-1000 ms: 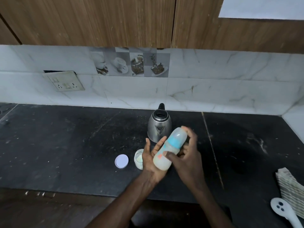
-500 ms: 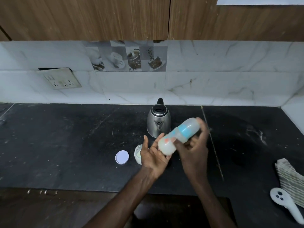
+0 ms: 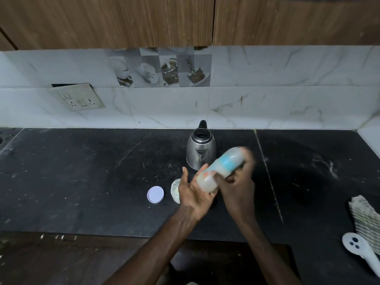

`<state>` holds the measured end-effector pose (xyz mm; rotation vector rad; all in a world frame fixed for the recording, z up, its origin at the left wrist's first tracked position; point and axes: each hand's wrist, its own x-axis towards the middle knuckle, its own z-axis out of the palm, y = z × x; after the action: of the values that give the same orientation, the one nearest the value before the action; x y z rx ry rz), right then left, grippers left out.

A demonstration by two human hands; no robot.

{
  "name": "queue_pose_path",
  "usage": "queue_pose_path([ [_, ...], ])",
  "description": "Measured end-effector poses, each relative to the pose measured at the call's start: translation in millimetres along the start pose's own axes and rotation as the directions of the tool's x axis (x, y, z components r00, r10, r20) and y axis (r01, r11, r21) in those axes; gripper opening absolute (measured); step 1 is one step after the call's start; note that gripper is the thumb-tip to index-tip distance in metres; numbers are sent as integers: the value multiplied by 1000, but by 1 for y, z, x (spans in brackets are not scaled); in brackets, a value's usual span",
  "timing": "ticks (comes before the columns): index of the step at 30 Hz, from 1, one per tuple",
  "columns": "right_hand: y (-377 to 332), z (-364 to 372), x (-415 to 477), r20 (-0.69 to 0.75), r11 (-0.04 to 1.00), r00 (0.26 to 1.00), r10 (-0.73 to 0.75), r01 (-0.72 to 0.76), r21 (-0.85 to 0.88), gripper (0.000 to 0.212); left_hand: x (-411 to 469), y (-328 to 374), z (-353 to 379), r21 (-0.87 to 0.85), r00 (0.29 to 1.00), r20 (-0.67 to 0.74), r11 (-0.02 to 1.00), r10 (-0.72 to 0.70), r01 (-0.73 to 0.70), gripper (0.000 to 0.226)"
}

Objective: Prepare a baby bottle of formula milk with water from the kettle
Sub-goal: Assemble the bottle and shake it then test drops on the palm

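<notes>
Nearly done, it seemed: the right hand (image 3: 236, 189) gripped the closed, milky bottle (image 3: 219, 171), its bottom against the flat, open left hand (image 3: 193, 193), with only mixing left.

No text can be read; markings on the bottle (image 3: 221, 169) seem blurred.

Black counter (image 3: 82, 182) under kettle (image 3: 201, 150), lid (image 3: 155, 194), jar (image 3: 175, 191), cloth (image 3: 365, 219)

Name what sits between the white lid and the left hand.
A small open jar, partly hidden by the left hand, apart from the white lid; head view.
</notes>
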<state>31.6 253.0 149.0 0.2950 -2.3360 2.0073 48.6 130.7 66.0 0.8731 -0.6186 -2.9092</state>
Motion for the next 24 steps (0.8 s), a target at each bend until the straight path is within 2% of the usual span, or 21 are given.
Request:
queue_pose_path([
  [1,5,1,-3,112,998,994,12,-5,-65,97,0,0,0,-7,1000,14,1000,-9,9,85],
  [2,8,-2,-4,158,997,987,9,4,-78,98,0,2,1,-10,1000,18,1000,-9,9,83],
  [3,8,-6,-1,134,998,991,-8,16,-56,98,0,3,0,-11,1000,19,1000,-1,1,81],
  [6,4,-11,14,-178,984,983,38,-6,176,91,4,9,-5,16,999,5,999,34,-34,76],
  [7,5,-9,15,-232,971,969,83,-26,237,90,5,10,-7,11,999,3,999,32,-32,76],
  [8,4,-5,13,-221,972,968,117,-66,224,90,5,10,-8,5,1000,4,1000,28,-29,76],
  [10,6,2,4,-14,988,989,147,-147,54,91,5,8,-9,-15,1000,16,1000,18,-18,77],
  [11,9,2,1,83,989,985,149,-149,-12,91,5,8,-8,-28,1000,26,1000,14,-13,78],
  [12,9,0,2,109,992,986,128,-126,-25,91,4,8,-8,-29,999,32,999,15,-14,78],
  [13,8,-4,7,57,995,993,99,-99,4,91,4,8,-8,-13,999,35,1000,19,-18,78],
  [14,6,-8,16,-61,993,994,92,-87,80,90,5,8,-9,13,999,35,1000,25,-25,77],
  [16,3,-12,28,-293,965,947,129,-52,258,89,6,8,-11,34,999,35,999,26,-28,77],
  [17,3,-11,27,-328,963,935,133,-43,267,89,6,7,-12,33,999,35,999,23,-25,77],
  [18,3,-7,21,-287,976,950,123,-63,211,89,5,6,-12,29,999,34,999,19,-20,76],
  [19,6,-2,11,-168,986,978,124,-102,131,89,4,5,-11,21,999,33,1000,12,-12,75],
  [21,12,2,-6,82,988,985,153,-153,-11,91,3,4,-6,3,999,32,1000,-3,3,76],
  [22,14,-1,-6,104,991,985,134,-131,-32,92,3,4,-4,3,1000,26,1000,-2,2,79],
  [23,15,-5,1,46,995,994,101,-101,-6,91,3,4,-2,15,1000,19,1000,5,-6,80],
  [24,13,-10,12,-77,995,994,81,-76,66,90,4,5,-1,39,1000,11,999,17,-17,80],
])
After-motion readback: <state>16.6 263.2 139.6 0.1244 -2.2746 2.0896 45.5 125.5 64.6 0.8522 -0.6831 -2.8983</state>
